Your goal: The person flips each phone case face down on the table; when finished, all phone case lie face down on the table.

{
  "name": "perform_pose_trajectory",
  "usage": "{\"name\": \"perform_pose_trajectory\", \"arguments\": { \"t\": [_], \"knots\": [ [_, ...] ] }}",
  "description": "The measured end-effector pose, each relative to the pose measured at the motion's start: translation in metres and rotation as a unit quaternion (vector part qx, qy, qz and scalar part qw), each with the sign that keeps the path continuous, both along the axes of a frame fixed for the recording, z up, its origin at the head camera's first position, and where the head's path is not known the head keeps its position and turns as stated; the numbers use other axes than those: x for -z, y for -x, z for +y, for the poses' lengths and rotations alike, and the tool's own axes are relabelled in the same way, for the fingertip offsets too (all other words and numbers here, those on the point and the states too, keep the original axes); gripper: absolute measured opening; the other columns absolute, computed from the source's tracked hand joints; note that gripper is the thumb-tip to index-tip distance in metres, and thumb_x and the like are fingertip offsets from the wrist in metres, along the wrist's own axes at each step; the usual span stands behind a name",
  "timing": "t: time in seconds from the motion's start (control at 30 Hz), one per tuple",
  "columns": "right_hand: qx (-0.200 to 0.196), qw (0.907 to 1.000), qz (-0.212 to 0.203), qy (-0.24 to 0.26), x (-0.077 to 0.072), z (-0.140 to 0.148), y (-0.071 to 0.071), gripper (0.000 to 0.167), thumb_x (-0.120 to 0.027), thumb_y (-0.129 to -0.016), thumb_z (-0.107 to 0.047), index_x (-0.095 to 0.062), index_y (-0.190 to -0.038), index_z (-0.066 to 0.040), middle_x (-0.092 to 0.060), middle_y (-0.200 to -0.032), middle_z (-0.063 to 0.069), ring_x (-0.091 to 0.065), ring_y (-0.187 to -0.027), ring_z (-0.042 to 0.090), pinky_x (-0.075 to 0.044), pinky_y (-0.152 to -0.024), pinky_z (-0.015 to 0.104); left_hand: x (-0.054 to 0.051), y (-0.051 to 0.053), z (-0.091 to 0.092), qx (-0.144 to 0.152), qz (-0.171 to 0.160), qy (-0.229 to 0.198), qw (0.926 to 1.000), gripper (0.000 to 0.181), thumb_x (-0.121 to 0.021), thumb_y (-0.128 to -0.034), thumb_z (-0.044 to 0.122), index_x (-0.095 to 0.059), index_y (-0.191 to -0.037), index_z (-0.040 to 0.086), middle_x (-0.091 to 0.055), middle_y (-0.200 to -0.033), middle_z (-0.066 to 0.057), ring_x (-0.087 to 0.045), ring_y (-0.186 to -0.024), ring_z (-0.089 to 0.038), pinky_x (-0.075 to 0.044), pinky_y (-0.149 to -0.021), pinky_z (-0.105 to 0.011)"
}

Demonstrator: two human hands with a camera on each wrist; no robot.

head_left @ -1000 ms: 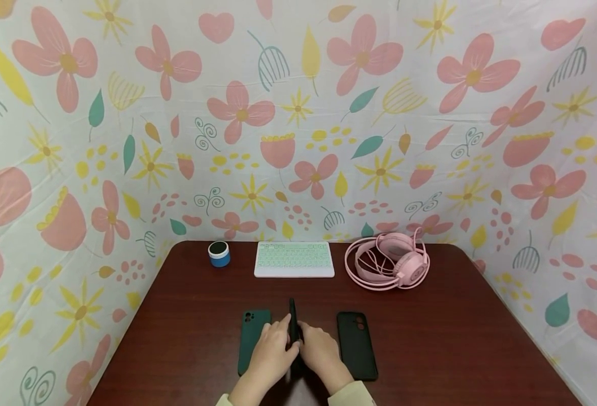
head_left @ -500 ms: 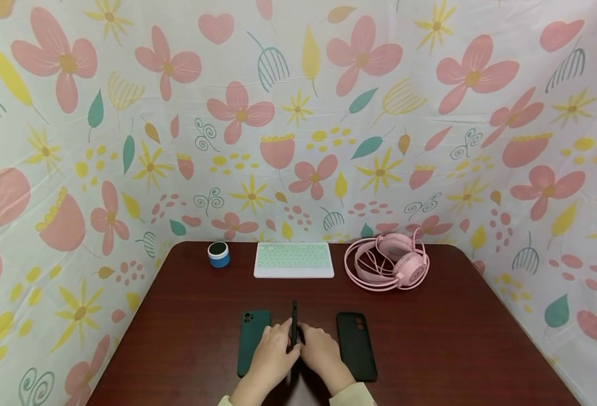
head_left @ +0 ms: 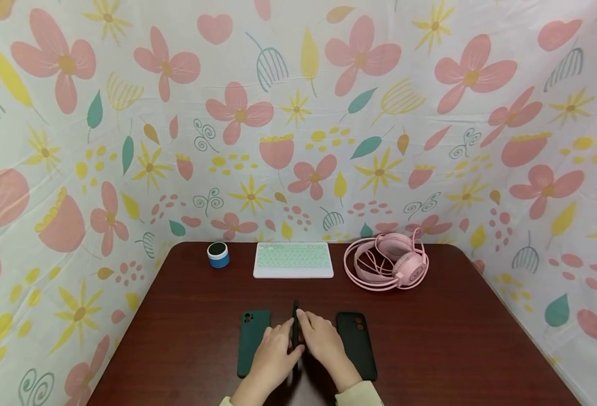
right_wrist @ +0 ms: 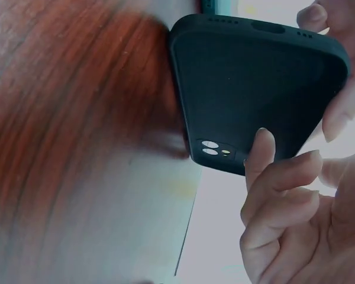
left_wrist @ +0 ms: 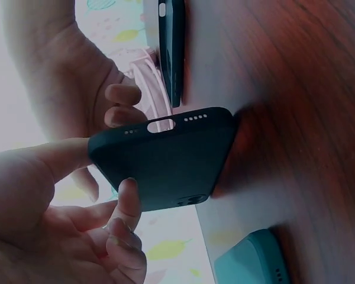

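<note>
A black phone case (head_left: 295, 324) stands on its long edge on the table between my two hands. My left hand (head_left: 274, 351) pinches it, the thumb at the near end and a finger on the outer back, as the left wrist view shows. From the right, my right hand (head_left: 324, 341) holds the upper edge toward the far end. One of its fingertips lies on the hollow inside of the case (right_wrist: 242, 89), near the camera cutouts. A dark green phone case (head_left: 253, 344) lies flat to the left, and another black phone case (head_left: 356, 347) to the right.
Along the back of the brown table (head_left: 446, 327) stand a small blue and white speaker (head_left: 219, 256), a white keyboard (head_left: 293, 260) with green keys, and pink headphones (head_left: 387, 265). A floral curtain (head_left: 298, 141) closes off the back and sides.
My right hand has slid forward and up to the far end of the case's upper edge. The upright case has shifted slightly right; my left hand stays on it.
</note>
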State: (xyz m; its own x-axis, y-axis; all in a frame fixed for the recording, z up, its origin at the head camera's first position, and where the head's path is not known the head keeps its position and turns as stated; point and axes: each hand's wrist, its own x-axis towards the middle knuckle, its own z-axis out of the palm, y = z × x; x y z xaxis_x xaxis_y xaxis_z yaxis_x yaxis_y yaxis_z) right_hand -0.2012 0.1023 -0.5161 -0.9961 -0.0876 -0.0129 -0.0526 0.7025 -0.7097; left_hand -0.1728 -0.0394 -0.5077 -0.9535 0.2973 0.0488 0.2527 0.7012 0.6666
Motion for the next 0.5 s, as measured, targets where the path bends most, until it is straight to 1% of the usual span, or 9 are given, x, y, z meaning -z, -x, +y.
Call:
{"name": "perform_pose_trajectory", "arguments": {
  "t": [0.03,0.17,0.27,0.3,0.33,0.4,0.43,0.5],
  "knots": [
    [0.002,1.0000,0.001,0.000,0.0004,-0.0002,-0.0001,0.057,-0.033,-0.103,-0.049,-0.065,-0.123,-0.006,-0.065,-0.114,0.014,-0.062,-0.103,0.036,-0.048,-0.078,0.055,0.0003,-0.0003,0.0002,0.001,-0.003,-0.002,1.0000,0.061,-0.072,-0.0881,0.027,-0.050,-0.137,-0.003,-0.048,-0.076,0.006,-0.038,-0.075,-0.016,-0.037,-0.056,-0.028],
    [0.013,0.9999,-0.001,-0.009,0.0008,-0.0009,-0.0004,0.061,-0.033,-0.101,-0.054,-0.064,-0.125,-0.007,-0.065,-0.117,0.013,-0.061,-0.105,0.034,-0.048,-0.080,0.054,0.0025,-0.0017,0.0008,0.006,-0.001,-0.003,1.0000,0.063,-0.071,-0.0885,0.030,-0.049,-0.138,-0.002,-0.047,-0.074,0.006,-0.038,-0.073,-0.015,-0.037,-0.057,-0.029],
    [0.018,0.9996,0.003,-0.022,-0.0007,-0.0015,-0.0010,0.061,-0.038,-0.099,-0.056,-0.065,-0.124,-0.007,-0.065,-0.115,0.012,-0.063,-0.100,0.033,-0.050,-0.075,0.052,0.0042,-0.0015,0.0012,0.012,0.002,-0.003,0.9999,0.062,-0.071,-0.0888,0.031,-0.049,-0.138,0.000,-0.049,-0.075,0.006,-0.039,-0.072,-0.015,-0.038,-0.058,-0.031],
    [0.020,0.9994,0.005,-0.027,-0.0015,-0.0017,-0.0014,0.059,-0.040,-0.099,-0.055,-0.065,-0.124,-0.008,-0.066,-0.114,0.012,-0.064,-0.098,0.032,-0.050,-0.073,0.051,0.0046,-0.0013,0.0014,0.014,0.004,-0.004,0.9999,0.063,-0.070,-0.0890,0.032,-0.049,-0.138,0.000,-0.053,-0.079,0.005,-0.041,-0.074,-0.015,-0.040,-0.061,-0.032],
    [0.021,0.9992,0.008,-0.032,-0.0022,-0.0019,-0.0017,0.056,-0.043,-0.099,-0.053,-0.065,-0.124,-0.007,-0.066,-0.114,0.012,-0.064,-0.097,0.032,-0.051,-0.071,0.050,0.0050,-0.0009,0.0015,0.015,0.003,-0.005,0.9999,0.063,-0.070,-0.0892,0.033,-0.049,-0.139,0.000,-0.056,-0.084,0.003,-0.042,-0.075,-0.015,-0.043,-0.064,-0.033],
    [0.021,0.9989,0.015,-0.039,-0.0033,-0.0020,-0.0025,0.050,-0.047,-0.099,-0.046,-0.065,-0.123,-0.005,-0.067,-0.112,0.014,-0.065,-0.094,0.032,-0.051,-0.068,0.049,0.0059,-0.0001,0.0017,0.019,-0.001,-0.010,0.9998,0.062,-0.069,-0.0897,0.033,-0.049,-0.139,0.001,-0.057,-0.089,0.003,-0.043,-0.077,-0.016,-0.044,-0.067,-0.036],
    [0.022,0.9987,0.018,-0.042,-0.0037,-0.0019,-0.0027,0.048,-0.049,-0.099,-0.043,-0.065,-0.122,-0.005,-0.067,-0.111,0.014,-0.065,-0.094,0.033,-0.051,-0.068,0.049,0.0064,0.0003,0.0017,0.021,-0.003,-0.013,0.9997,0.062,-0.069,-0.0900,0.033,-0.048,-0.139,0.001,-0.057,-0.089,0.003,-0.043,-0.077,-0.016,-0.044,-0.068,-0.038],
    [0.023,0.9985,0.022,-0.044,-0.0047,-0.0014,-0.0031,0.042,-0.051,-0.100,-0.037,-0.066,-0.121,-0.004,-0.067,-0.110,0.014,-0.065,-0.092,0.033,-0.051,-0.066,0.049,0.0078,0.0013,0.0015,0.024,-0.004,-0.018,0.9995,0.062,-0.068,-0.0905,0.034,-0.048,-0.140,0.001,-0.056,-0.086,0.006,-0.043,-0.075,-0.013,-0.044,-0.078,-0.042]
  ]
}}
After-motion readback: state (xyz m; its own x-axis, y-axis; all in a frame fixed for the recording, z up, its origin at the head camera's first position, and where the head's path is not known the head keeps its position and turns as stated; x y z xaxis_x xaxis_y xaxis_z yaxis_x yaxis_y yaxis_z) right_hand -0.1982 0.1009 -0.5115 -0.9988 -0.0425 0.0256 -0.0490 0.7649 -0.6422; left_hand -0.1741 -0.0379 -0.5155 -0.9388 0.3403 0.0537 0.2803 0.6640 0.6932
